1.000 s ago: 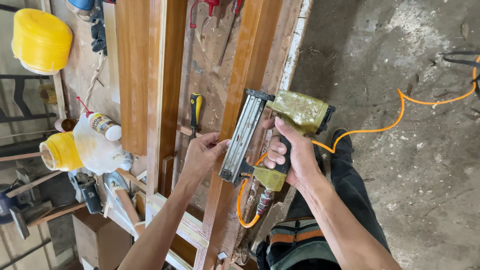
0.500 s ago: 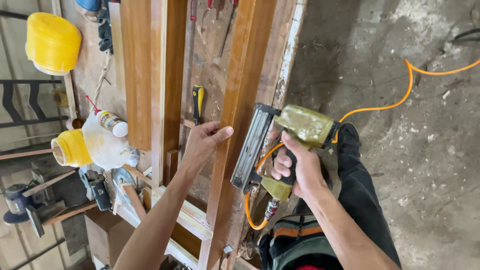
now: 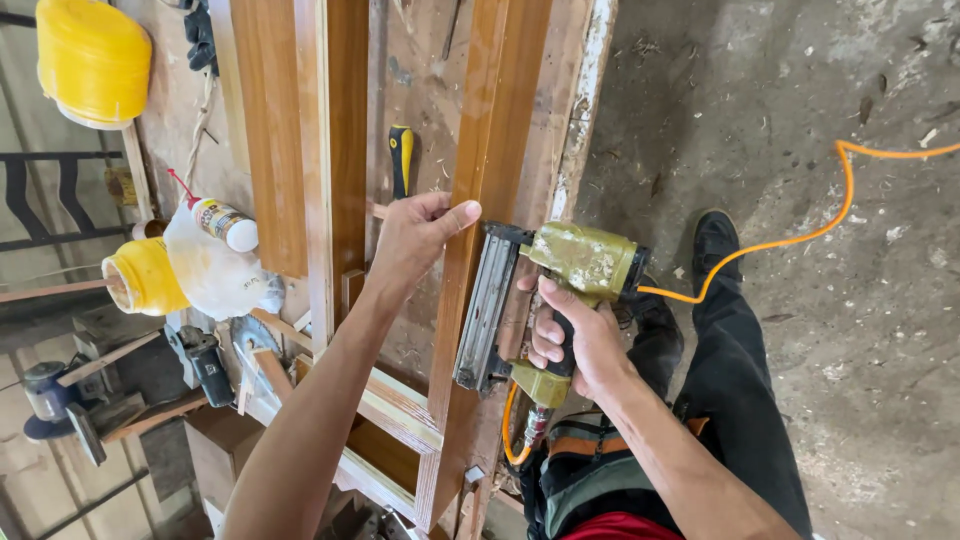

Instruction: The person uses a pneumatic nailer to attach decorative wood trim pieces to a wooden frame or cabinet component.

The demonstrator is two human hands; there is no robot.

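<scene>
the right hand (image 3: 580,345) is wrapped tight around the grip of a yellow-green nail gun (image 3: 545,300), whose nose sits against the side of a brown wooden rail (image 3: 480,250) running along the tabletop's right edge, likely so the shot goes in square. the left hand (image 3: 415,240) lies on that rail just beside the gun's nose, fingers curled over it and pressing it down rather than gripping anything loose, seemingly to keep it from shifting. an orange air hose (image 3: 800,235) trails off across the floor. the nose tip is hidden behind the rail, and the frame's lower corner is cut off.
</scene>
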